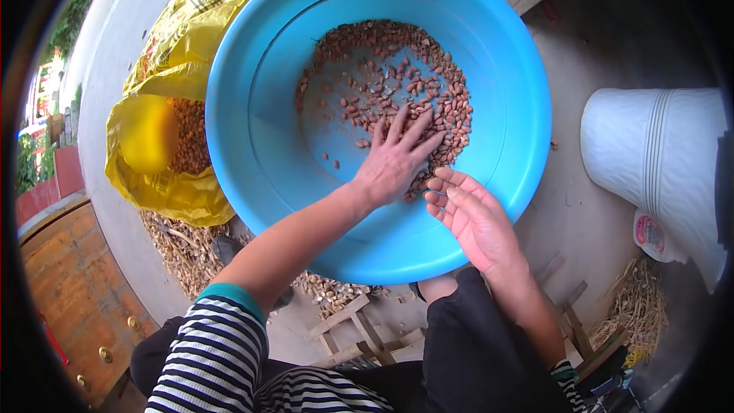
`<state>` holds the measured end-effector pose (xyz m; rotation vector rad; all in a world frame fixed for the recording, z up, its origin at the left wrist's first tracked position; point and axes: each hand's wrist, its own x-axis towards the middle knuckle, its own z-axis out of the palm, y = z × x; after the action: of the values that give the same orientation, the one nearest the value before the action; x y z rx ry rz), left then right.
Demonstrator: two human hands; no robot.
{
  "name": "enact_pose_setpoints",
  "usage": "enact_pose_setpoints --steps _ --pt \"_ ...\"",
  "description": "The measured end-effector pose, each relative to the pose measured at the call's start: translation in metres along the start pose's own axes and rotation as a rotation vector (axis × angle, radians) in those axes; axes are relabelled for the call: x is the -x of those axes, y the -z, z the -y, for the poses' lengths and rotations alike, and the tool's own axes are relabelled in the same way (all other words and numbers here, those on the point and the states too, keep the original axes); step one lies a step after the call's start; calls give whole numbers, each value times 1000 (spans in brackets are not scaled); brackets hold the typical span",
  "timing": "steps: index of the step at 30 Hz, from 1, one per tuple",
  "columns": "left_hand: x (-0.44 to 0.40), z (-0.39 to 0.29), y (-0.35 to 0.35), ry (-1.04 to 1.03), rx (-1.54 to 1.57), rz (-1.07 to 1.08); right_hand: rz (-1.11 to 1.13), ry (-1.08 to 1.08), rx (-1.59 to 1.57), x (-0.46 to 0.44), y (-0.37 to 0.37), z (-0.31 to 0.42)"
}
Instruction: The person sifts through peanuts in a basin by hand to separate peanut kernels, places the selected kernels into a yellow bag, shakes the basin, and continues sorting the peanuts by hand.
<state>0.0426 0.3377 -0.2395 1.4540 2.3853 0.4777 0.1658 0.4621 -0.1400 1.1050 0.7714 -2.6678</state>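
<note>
Reddish-brown shelled peanuts [451,107] lie in a curve over the bottom of a large blue basin [512,84], with some dust and bits among them. My left hand [390,164] reaches into the basin, palm down and fingers spread, touching the near part of the peanuts. Just right of it, my right hand [474,218] hovers over the basin's near right side, palm turned up and inward. Its fingers are slightly curled and apart, and no object shows in it.
A yellow plastic bag [172,46] holding more peanuts [191,134] and a yellow round object [147,134] sits left. Shells [180,248] litter the ground. A wooden cabinet [80,283] stands lower left, a white container [650,149] right, dry stalks [638,306] lower right.
</note>
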Motion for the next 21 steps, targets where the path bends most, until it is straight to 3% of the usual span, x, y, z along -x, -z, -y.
enact_pose_setpoints --steps 6,9,12,13,15,17,19,21 --pt "29 -1 14 -151 89 147 -8 9 13 0 -1 1" --pt "34 8 27 -56 122 108 -31 31 30 0 0 1" --pt "35 21 24 354 375 -203 -111 18 71 -4 -3 6" --pt "32 22 25 359 379 -204 -187 22 121 -7 -6 9" --pt "25 26 29 626 464 -238 -263 23 174 -16 -6 12" --pt "22 34 15 593 414 -284 -371 166 475 -31 2 13" --pt "14 31 3 553 319 -404 -403 168 518 -44 -6 21" --pt "14 23 -1 571 376 -322 -429 167 562 -56 -13 23"
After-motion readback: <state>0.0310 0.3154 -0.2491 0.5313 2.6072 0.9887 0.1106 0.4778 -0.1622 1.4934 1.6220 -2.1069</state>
